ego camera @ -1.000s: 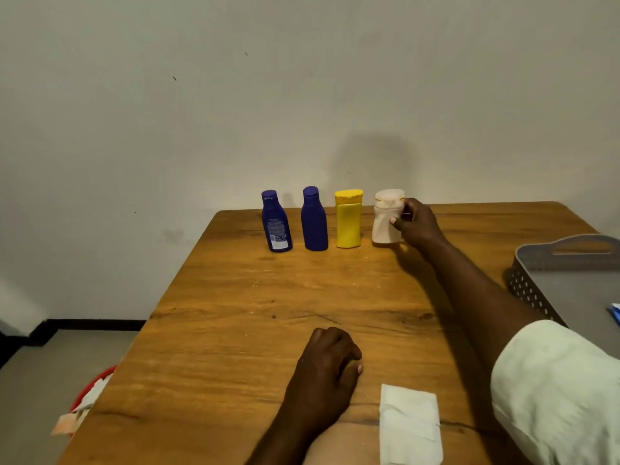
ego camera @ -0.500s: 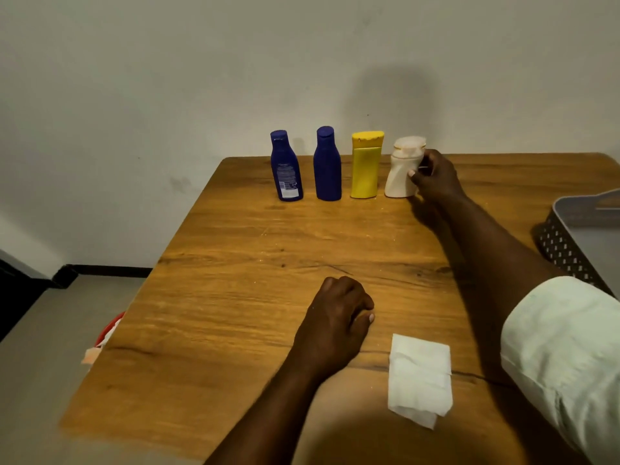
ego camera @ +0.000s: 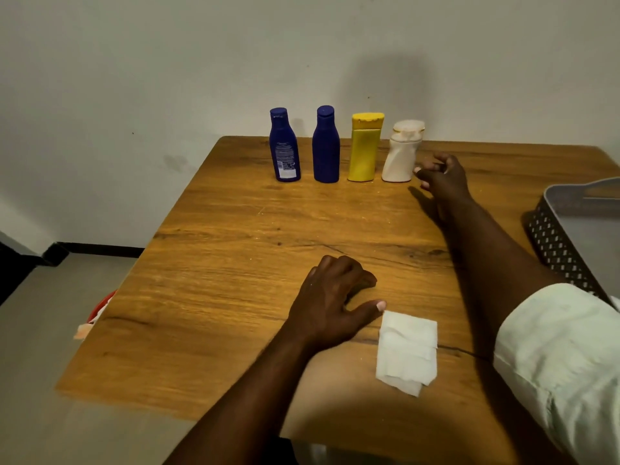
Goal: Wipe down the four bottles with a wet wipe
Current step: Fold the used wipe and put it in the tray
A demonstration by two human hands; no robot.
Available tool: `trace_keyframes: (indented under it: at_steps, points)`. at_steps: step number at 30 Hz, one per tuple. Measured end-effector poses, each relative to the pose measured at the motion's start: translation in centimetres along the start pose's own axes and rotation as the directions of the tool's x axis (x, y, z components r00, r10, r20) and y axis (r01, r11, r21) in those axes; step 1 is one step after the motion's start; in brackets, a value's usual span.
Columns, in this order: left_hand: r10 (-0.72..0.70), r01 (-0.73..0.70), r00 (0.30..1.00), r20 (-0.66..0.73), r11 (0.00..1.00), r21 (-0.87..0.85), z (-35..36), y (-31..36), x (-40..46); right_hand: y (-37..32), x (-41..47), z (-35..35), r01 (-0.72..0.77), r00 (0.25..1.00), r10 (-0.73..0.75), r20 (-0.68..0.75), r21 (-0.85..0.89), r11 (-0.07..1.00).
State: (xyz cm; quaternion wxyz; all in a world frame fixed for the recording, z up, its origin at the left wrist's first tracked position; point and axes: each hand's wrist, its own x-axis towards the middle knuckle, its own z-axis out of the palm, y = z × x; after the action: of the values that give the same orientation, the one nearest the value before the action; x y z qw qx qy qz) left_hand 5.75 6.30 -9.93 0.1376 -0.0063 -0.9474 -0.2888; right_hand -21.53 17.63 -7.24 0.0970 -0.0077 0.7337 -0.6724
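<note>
Right hand, upper right of centre, hangs loosely curled and holds nothing, just beside the white bottle at the right end of the upright row. Left hand rests curled, thumb touching the wet wipe at lower centre. Recommended: pinch the wipe first, then steady each bottle by its body while wiping.

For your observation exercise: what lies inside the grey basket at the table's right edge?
Only the grey basket's bare floor and perforated wall show; the frame edge and the sleeve cut off the rest.
</note>
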Motion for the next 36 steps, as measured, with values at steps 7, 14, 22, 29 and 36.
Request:
trace_keyframes:
  at_steps: [7,14,22,29,36]
  points:
    - [0.060,-0.075,0.990,0.125,0.990,0.121,-0.2,0.0,-0.2,0.6,-3.8,-0.9,0.018,1.000,-0.018,0.004,0.005,1.000]
    - [0.108,-0.147,0.977,0.186,0.967,0.207,-0.1,-0.2,-0.2,2.0,-9.0,-1.7,0.022,0.995,-0.017,0.098,-0.046,0.999]
    - [0.107,-0.122,0.977,0.183,0.990,0.070,-0.5,0.0,-0.2,2.4,-16.7,-3.4,0.007,0.968,0.000,0.253,-0.030,1.000]
    - [-0.047,0.111,0.985,0.165,0.911,-0.398,-1.2,0.1,-0.3,4.1,-22.0,-4.6,0.143,0.915,-0.044,0.401,-0.220,0.965]
    - [-0.197,0.276,0.961,0.194,0.627,-0.728,-2.1,0.8,-0.7,5.1,-23.7,-3.7,0.224,0.911,-0.127,0.392,-0.212,0.951]
